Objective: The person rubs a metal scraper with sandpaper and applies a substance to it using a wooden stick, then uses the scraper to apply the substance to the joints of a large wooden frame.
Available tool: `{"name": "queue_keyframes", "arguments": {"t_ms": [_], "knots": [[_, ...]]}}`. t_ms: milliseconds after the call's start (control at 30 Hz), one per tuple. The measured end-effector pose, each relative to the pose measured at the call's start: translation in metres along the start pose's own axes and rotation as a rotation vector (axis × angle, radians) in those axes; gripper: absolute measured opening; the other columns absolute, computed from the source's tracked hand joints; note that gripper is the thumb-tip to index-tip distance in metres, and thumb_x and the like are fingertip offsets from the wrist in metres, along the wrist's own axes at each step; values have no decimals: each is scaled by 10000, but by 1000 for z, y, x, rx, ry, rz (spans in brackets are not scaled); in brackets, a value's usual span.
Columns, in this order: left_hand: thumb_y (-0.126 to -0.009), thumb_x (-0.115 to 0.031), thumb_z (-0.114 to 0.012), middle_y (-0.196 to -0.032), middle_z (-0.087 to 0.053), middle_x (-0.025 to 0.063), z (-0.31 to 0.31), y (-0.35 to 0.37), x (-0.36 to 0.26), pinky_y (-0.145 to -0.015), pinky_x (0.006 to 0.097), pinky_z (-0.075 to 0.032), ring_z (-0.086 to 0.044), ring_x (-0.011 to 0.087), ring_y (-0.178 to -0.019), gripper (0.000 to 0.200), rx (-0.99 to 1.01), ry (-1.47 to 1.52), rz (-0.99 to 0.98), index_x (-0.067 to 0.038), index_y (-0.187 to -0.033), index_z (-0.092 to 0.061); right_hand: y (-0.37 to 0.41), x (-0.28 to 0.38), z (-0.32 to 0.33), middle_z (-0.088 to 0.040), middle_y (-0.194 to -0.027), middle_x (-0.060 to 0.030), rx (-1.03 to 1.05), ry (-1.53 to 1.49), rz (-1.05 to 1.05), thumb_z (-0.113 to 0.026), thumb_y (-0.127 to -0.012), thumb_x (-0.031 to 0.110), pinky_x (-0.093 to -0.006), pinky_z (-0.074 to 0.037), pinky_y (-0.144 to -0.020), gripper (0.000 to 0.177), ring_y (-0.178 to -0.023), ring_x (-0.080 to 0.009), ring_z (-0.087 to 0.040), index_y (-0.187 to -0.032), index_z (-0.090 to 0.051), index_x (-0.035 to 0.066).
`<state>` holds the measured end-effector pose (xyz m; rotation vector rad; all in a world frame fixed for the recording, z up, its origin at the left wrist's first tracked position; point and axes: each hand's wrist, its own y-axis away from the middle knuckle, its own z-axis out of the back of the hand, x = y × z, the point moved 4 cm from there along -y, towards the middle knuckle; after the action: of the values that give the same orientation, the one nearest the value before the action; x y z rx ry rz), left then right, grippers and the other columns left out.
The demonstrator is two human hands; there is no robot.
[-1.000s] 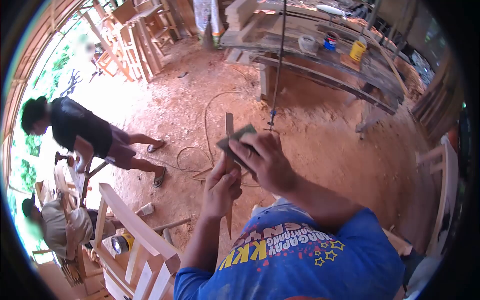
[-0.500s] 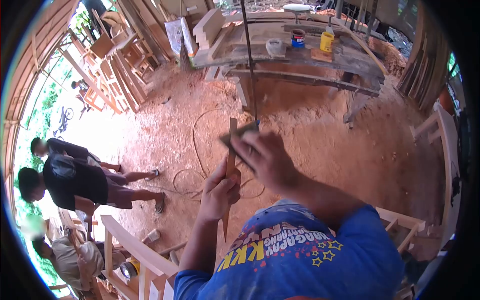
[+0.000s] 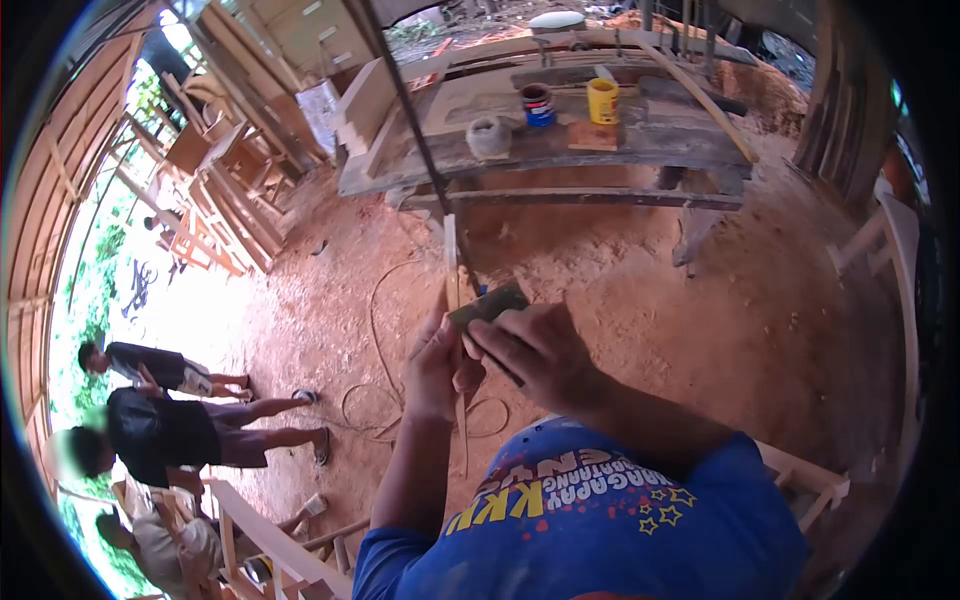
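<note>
My left hand is closed around a slim wooden strip held upright in front of my chest, its narrow lower end pointing down past my wrist. In my right hand is a dark, flat sanding block, gripped with bent fingers and laid across the strip just above my left fingers. The block covers part of the strip. My left fingers hide another part of it.
A workbench ahead carries a yellow can, a blue can and a cloudy plastic container. A dark upright rod stands close ahead. Two people stand at left; wooden frames lie nearby. A cord crosses the floor.
My right hand has slid the sanding block down the strip, nearer my left hand. The view has shifted, so the bench appears further left. A standing person has raised a hand.
</note>
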<state>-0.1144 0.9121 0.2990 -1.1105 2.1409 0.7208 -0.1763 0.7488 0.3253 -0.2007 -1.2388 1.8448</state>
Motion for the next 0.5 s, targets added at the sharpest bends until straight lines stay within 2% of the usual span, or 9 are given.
{"name": "queue_keyframes", "arguments": {"t_ms": [67, 167, 200, 300, 333, 433, 467, 500], "knots": [[-1131, -276, -400, -764, -619, 79, -22, -25, 24, -359, 229, -346, -418, 101, -409, 539, 27, -13, 66, -155, -1644, -291, -2, -22, 11, -610, -1168, -49, -73, 0, -7, -748, -824, 190, -393, -478, -866, 485, -967, -245, -597, -1297, -704, 95], [-1128, -247, -398, -752, -617, 80, -56, -50, 44, -356, 230, -345, -410, 95, -397, 568, 100, -90, 114, -161, -1666, -237, -9, -78, 29, -603, -1174, -74, -122, 104, -100, -768, -809, 137, -412, -480, -906, 563, -1027, -280, -593, -1362, -671, 94], [-1122, -231, -406, -768, -623, 83, -58, -60, 51, -346, 236, -337, -399, 93, -385, 596, 134, -138, 152, -168, -1678, -203, -12, -103, 31, -602, -1206, -106, -134, 114, -157, -750, -777, 32, -431, -484, -930, 606, -1074, -313, -587, -1374, -662, 80], [-1111, -253, -432, -828, -642, 86, -64, -89, 60, -338, 242, -328, -387, 91, -379, 627, 236, -153, 259, -166, -1682, -190, -22, -166, 55, -598, -1189, -111, -218, 72, -350, -711, -729, -60, -446, -489, -940, 682, -1086, -333, -583, -1391, -643, 88], [-1096, -293, -471, -813, -584, 43, -71, -99, 56, -338, 239, -320, -367, 82, -390, 642, 159, -211, 266, -161, -1674, -223, -23, -177, 62, -595, -1184, -134, -261, 35, -383, -660, -687, -151, -461, -478, -960, 766, -1095, -363, -576, -1411, -630, 99], [-1081, -315, -498, -767, -478, -6, -68, -145, 57, -355, 232, -318, -354, 75, -415, 668, 172, 129, 301, -164, -1675, -231, -20, -187, 70, -591, -1194, -130, -240, 99, -314, -673, -708, -125, -459, -479, -949, 742, -1092, -354, -579, -1414, -626, 98], [-1078, -341, -505, -727, -389, -33, -70, -159, 58, -383, 224, -302, -361, 68, -464, 523, 131, 59, 304, -152, -1560, -427, -13, -187, 62, -588, -1207, -113, -194, 110, -305, -721, -709, -78, -456, -485, -933, 718, -1090, -340, -577, -1398, -643, 106], [-1076, -355, -505, -726, -396, -34, -68, -175, 62, -391, 224, -297, -361, 66, -474, 443, 136, 73, 314, -147, -1466, -472, -13, -185, 56, -586, -1210, -109, -162, 55, -291, -739, -701, -56, -452, -487, -929, 720, -1091, -336, -575, -1397, -645, 104]]}}
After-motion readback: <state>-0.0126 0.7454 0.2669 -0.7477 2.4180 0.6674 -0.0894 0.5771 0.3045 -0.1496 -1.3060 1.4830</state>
